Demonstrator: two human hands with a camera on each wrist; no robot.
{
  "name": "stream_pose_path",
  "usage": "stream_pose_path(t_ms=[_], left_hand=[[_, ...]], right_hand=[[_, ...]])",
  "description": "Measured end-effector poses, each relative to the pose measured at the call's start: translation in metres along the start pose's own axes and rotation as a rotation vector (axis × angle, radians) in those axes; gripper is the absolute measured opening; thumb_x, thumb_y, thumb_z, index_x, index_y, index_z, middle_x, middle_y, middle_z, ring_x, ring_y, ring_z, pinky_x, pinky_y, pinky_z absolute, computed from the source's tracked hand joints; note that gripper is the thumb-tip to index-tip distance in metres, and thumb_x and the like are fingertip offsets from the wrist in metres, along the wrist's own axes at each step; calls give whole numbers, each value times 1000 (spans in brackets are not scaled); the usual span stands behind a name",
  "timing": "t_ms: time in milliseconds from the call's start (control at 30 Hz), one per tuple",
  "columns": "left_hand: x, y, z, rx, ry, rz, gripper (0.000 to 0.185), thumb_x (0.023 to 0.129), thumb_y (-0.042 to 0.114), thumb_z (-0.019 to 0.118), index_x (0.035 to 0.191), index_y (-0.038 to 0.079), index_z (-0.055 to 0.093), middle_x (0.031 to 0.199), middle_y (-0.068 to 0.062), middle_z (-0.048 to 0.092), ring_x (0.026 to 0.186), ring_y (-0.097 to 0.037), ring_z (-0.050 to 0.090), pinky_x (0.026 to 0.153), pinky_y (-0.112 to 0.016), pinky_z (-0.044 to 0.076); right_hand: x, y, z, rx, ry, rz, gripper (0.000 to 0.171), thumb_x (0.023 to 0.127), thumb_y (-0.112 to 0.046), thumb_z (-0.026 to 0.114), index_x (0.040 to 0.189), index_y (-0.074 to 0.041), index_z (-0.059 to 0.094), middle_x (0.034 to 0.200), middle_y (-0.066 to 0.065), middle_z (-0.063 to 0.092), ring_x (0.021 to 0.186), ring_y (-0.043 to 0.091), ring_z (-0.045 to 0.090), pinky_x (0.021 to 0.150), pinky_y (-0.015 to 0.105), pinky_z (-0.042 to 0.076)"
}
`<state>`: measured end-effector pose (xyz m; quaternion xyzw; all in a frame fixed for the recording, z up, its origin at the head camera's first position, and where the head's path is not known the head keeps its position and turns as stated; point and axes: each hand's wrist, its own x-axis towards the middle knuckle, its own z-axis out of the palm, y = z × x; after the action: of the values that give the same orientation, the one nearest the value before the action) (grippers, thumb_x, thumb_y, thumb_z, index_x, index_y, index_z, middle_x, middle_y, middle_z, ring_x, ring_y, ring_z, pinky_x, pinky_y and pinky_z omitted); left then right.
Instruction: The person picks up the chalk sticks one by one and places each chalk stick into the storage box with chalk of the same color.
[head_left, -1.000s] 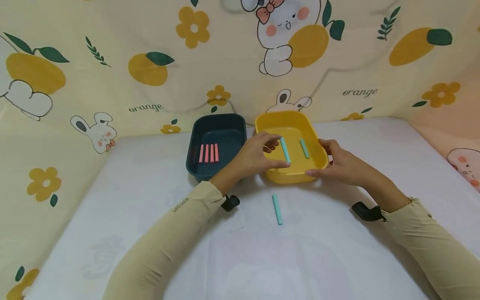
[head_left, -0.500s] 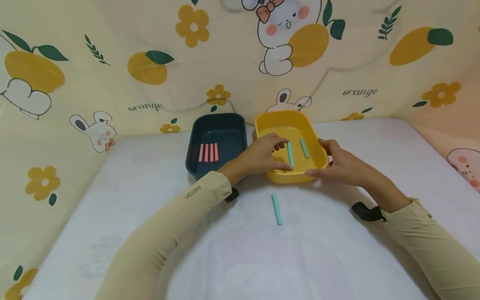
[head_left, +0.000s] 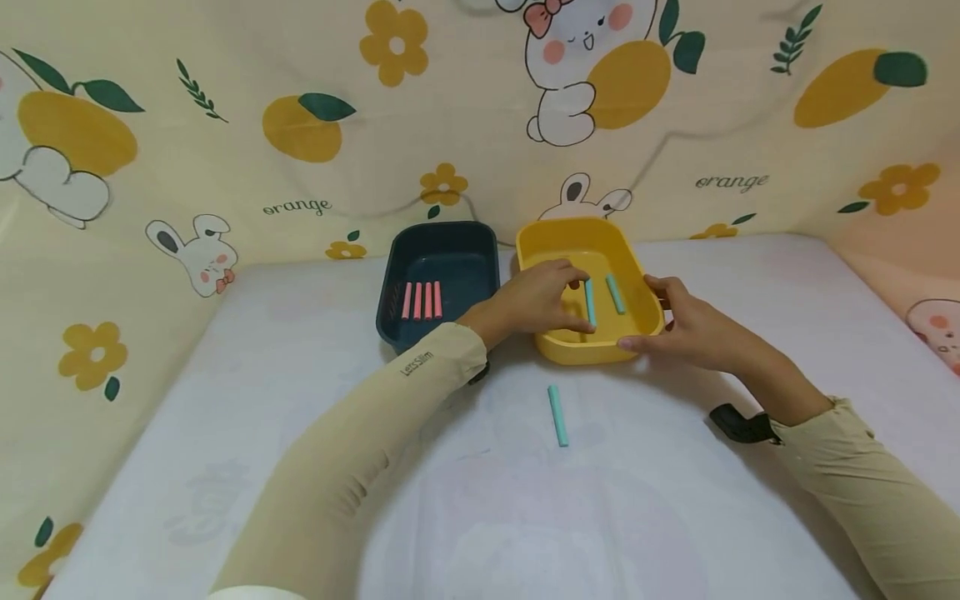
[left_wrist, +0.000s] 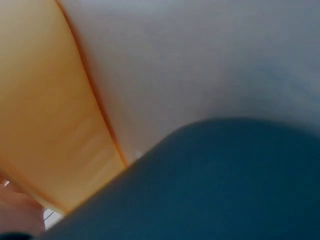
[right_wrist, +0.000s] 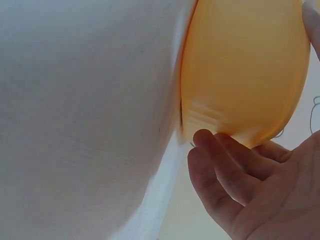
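Head view shows the left hand (head_left: 536,298) pinching a teal stick (head_left: 589,302) inside the yellow tray (head_left: 581,350), beside a second teal stick (head_left: 615,293). Right hand (head_left: 686,325) grips the tray's right rim with curled fingers. A third stick (head_left: 557,415) lies just before the tray. It looks light, stiff and smooth; pinch mid-length.

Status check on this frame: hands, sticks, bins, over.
Left hand pinches teal stick inside yellow bin. Right hand grips the bin's right side. One teal stick on the table; four pink sticks in dark bin. Nothing obstructing.
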<state>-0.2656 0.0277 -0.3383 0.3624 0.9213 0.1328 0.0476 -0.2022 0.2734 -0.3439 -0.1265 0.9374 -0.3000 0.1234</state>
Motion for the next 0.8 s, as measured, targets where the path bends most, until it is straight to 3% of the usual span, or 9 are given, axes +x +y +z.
stream_pose_path(t_ms=[267,633,800], left_hand=[[19,4,1,68,-82,-1,81,83,62,71,145,14,50,132,1,60,117,-11,55,104,-25,47],[40,5,4,90,-152,-94,79,83,61,71,146,16,49,143,2,55,122,-11,53,111,-25,44],[50,6,8,101,-170,-108,70,82,56,75,136,16,56,128,4,59,111,-12,53,103,-24,46]], right_hand=[[-1,2,1,-7,10,4,107,86,-53,72,155,0,11,153,26,34,129,36,45,99,50,47],[0,1,1,-5,-3,-19,105,87,-51,72,155,-1,10,153,27,34,128,36,45,97,48,46],[0,0,1,6,6,-3,105,86,-52,72,155,-2,11,155,25,32,131,37,44,101,52,46]])
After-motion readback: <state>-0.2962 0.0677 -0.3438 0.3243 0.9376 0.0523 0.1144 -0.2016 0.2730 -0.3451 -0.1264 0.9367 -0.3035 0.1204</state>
